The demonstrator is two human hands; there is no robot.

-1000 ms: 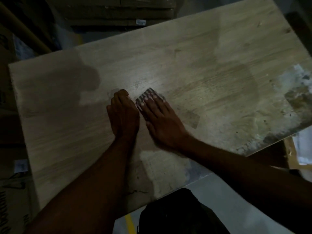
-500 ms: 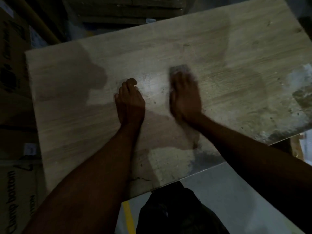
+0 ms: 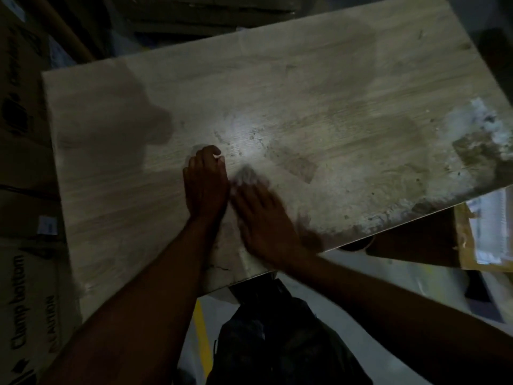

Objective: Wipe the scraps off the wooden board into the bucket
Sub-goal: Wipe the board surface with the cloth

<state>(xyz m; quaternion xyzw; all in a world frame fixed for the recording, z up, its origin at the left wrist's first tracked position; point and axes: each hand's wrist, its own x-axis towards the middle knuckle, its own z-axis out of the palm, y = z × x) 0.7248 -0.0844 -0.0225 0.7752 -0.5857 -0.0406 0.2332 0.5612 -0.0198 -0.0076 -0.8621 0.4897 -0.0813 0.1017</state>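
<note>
A large pale wooden board (image 3: 305, 87) fills most of the view, tilted with its right end lower. My left hand (image 3: 205, 182) lies flat on the board near the middle, fingers curled slightly, holding nothing. My right hand (image 3: 263, 218) is just beside it, blurred, pressing a small patterned cloth (image 3: 247, 175) flat under its fingertips. Small dark specks (image 3: 255, 137) dot the lit patch beyond my hands. A heap of whitish and brown scraps (image 3: 477, 134) covers the board's right end. The bucket cannot be made out.
Cardboard boxes (image 3: 25, 287) printed "Clamp bottom" stand at the left. An open carton with white papers (image 3: 488, 232) lies under the board's right corner. My dark trousers (image 3: 277, 334) and a grey floor with a yellow line (image 3: 202, 337) show below.
My right hand swept the cloth out to the upper right and has come back beside my left hand. The left hand stayed put on the board.
</note>
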